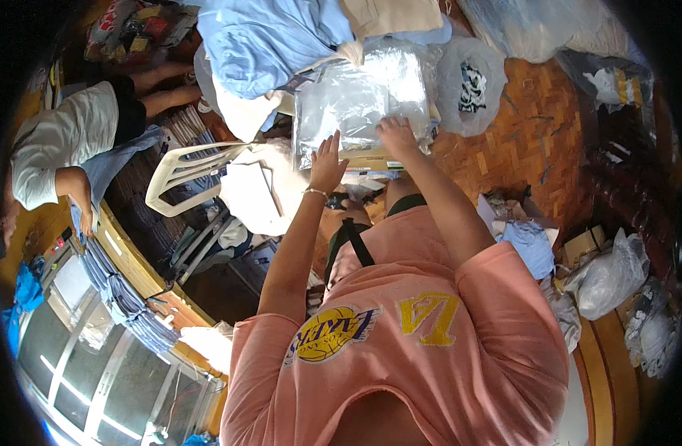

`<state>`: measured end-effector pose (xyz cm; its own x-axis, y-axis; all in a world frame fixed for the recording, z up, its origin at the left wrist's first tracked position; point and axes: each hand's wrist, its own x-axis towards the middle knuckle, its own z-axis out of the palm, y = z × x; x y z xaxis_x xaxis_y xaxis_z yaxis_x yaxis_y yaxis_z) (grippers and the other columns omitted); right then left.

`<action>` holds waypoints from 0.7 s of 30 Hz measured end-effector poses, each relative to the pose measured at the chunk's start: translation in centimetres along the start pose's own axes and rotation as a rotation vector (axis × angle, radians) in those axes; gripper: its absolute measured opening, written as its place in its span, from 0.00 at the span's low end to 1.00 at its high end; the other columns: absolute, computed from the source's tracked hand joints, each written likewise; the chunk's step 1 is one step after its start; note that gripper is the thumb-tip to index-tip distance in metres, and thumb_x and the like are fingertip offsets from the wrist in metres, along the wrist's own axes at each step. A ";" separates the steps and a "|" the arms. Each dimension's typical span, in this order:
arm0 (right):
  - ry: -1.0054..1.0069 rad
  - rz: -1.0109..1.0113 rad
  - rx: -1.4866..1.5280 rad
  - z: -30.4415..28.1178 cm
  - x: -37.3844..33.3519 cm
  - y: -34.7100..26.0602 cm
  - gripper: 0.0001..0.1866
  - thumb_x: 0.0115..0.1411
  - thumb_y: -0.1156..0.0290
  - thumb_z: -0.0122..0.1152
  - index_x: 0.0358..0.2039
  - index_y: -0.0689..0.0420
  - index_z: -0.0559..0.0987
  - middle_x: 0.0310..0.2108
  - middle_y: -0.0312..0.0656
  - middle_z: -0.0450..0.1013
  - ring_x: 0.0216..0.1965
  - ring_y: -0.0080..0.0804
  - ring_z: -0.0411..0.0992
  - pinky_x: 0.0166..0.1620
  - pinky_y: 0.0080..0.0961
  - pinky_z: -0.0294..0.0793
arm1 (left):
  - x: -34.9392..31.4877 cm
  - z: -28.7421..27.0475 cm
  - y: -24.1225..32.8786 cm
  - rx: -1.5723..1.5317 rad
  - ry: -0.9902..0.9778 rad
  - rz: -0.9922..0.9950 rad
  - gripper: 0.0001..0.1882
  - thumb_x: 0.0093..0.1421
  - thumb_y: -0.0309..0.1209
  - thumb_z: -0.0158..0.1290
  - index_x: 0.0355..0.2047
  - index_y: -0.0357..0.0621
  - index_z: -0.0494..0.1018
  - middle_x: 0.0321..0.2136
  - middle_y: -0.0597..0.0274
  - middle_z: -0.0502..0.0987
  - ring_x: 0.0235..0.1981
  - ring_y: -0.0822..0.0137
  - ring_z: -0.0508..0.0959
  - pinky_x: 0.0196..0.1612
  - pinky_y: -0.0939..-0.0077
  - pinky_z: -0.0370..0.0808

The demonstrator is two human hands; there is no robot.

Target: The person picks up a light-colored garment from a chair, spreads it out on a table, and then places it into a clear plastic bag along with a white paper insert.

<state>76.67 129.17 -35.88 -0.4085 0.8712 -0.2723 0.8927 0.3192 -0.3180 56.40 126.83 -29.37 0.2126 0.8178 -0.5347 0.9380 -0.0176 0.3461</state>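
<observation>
In front of me lies a stack of clear plastic bags or sheets (359, 93), shiny and slightly wrinkled, on top of what looks like a cardboard box (374, 162). My left hand (327, 165) is open at the stack's near left edge, fingers stretched forward, with a bracelet on the wrist. Flat on the plastic near its front right part rests my right hand (397, 135), its fingers apart. Neither hand grips anything that I can see. Light blue folded cloth (274, 44) is piled just beyond the stack, to the left.
A cream plastic chair (188, 178) stands to the left, with white paper (250, 189) beside it. Further left, another person (73, 134) handles blue cloth at a wooden table (129, 256). A plastic bag (471, 85) lies right of the stack on the parquet floor (531, 134).
</observation>
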 end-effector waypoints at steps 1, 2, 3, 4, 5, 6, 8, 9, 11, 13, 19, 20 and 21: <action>-0.042 -0.010 -0.047 0.3 0.7 0.4 0.11 0.52 0.69 0.49 0.35 0.55 0.75 0.43 0.41 0.69 0.49 0.37 0.64 0.52 0.46 0.60 | 0.3 -0.2 0.4 -0.111 -0.017 -0.010 0.38 0.54 0.32 0.50 0.61 0.48 0.42 0.53 0.49 0.61 0.55 0.50 0.61 0.54 0.53 0.59; 0.004 -0.039 -0.057 0.4 0.9 1.2 0.09 0.52 0.71 0.48 0.31 0.56 0.76 0.39 0.42 0.71 0.44 0.39 0.69 0.49 0.45 0.63 | 0.5 -0.3 0.7 -0.221 -0.034 -0.021 0.37 0.55 0.32 0.49 0.61 0.48 0.43 0.51 0.49 0.65 0.52 0.50 0.64 0.52 0.56 0.62; -0.066 -0.016 -0.018 0.2 1.9 1.8 0.09 0.53 0.69 0.48 0.31 0.56 0.76 0.38 0.44 0.72 0.42 0.40 0.69 0.47 0.44 0.65 | 0.6 -0.3 1.0 -0.328 -0.052 -0.033 0.36 0.55 0.31 0.49 0.61 0.47 0.43 0.48 0.49 0.68 0.49 0.49 0.67 0.50 0.59 0.65; -0.137 0.011 0.023 -0.1 2.9 2.5 0.10 0.54 0.68 0.47 0.31 0.57 0.75 0.36 0.45 0.72 0.40 0.41 0.70 0.45 0.42 0.67 | 0.2 0.2 1.2 -0.306 0.041 0.049 0.31 0.56 0.30 0.47 0.59 0.47 0.48 0.41 0.51 0.73 0.42 0.49 0.72 0.45 0.63 0.69; -0.212 0.041 0.068 -0.3 2.8 2.9 0.10 0.55 0.66 0.47 0.31 0.57 0.75 0.35 0.46 0.73 0.38 0.42 0.71 0.43 0.41 0.68 | -0.4 -0.7 2.4 -0.303 0.057 0.085 0.26 0.56 0.28 0.45 0.56 0.46 0.54 0.39 0.52 0.74 0.42 0.51 0.72 0.45 0.61 0.69; -0.160 0.033 0.156 -1.2 2.9 3.1 0.10 0.55 0.67 0.47 0.31 0.57 0.75 0.33 0.47 0.73 0.36 0.43 0.72 0.41 0.40 0.69 | -0.8 -0.3 2.4 -0.254 -0.004 0.107 0.25 0.56 0.27 0.45 0.56 0.46 0.55 0.40 0.52 0.73 0.42 0.51 0.72 0.45 0.61 0.69; -0.043 0.020 0.315 -3.4 3.9 4.0 0.08 0.54 0.69 0.47 0.31 0.56 0.74 0.29 0.47 0.73 0.32 0.45 0.72 0.36 0.39 0.70 | -0.3 0.5 2.9 -0.210 -0.071 0.200 0.24 0.56 0.27 0.45 0.54 0.45 0.58 0.43 0.51 0.71 0.44 0.52 0.70 0.46 0.62 0.68; -0.022 0.051 0.314 -4.5 4.7 4.4 0.08 0.52 0.70 0.48 0.30 0.55 0.75 0.28 0.46 0.74 0.32 0.44 0.73 0.35 0.39 0.71 | 0.4 0.7 3.4 -0.206 -0.083 0.273 0.24 0.55 0.27 0.46 0.53 0.44 0.59 0.45 0.49 0.69 0.46 0.53 0.69 0.47 0.62 0.68; 0.013 0.111 0.316 -5.9 5.8 4.3 0.07 0.48 0.71 0.50 0.28 0.55 0.76 0.28 0.45 0.74 0.33 0.42 0.73 0.33 0.38 0.72 | 1.5 1.5 3.7 -0.180 -0.064 0.327 0.25 0.54 0.27 0.47 0.53 0.42 0.58 0.49 0.47 0.63 0.50 0.52 0.65 0.50 0.63 0.66; 0.053 0.056 0.330 -6.5 6.4 3.9 0.08 0.47 0.71 0.50 0.29 0.54 0.76 0.28 0.46 0.74 0.33 0.42 0.73 0.34 0.38 0.72 | 4.3 2.9 4.1 -0.144 0.020 0.295 0.27 0.53 0.27 0.48 0.55 0.41 0.56 0.55 0.45 0.57 0.55 0.48 0.60 0.54 0.63 0.63; -0.084 0.020 0.149 -7.8 7.5 2.7 0.10 0.47 0.72 0.52 0.32 0.52 0.76 0.34 0.39 0.74 0.40 0.38 0.72 0.40 0.40 0.71 | 8.0 6.8 1.0 0.349 -0.028 0.314 0.34 0.49 0.32 0.53 0.57 0.51 0.55 0.59 0.60 0.54 0.59 0.58 0.56 0.56 0.51 0.57; -0.063 0.006 0.086 -7.3 7.2 3.1 0.10 0.48 0.71 0.52 0.33 0.51 0.76 0.37 0.36 0.72 0.46 0.33 0.67 0.46 0.41 0.66 | 7.5 6.8 0.8 0.260 0.026 0.368 0.29 0.50 0.30 0.51 0.54 0.51 0.59 0.56 0.60 0.60 0.57 0.59 0.60 0.55 0.54 0.59; -0.006 -0.004 0.053 -7.3 6.7 3.3 0.10 0.48 0.72 0.51 0.32 0.52 0.76 0.37 0.35 0.71 0.46 0.32 0.66 0.47 0.40 0.65 | 6.6 6.5 0.4 0.176 0.083 0.408 0.25 0.50 0.27 0.50 0.51 0.51 0.64 0.52 0.61 0.65 0.54 0.60 0.64 0.54 0.57 0.61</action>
<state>78.27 138.81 -32.16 -0.4133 0.8678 -0.2760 0.8798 0.3025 -0.3666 59.96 128.46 -37.82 0.5592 0.7666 -0.3157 0.8155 -0.4403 0.3756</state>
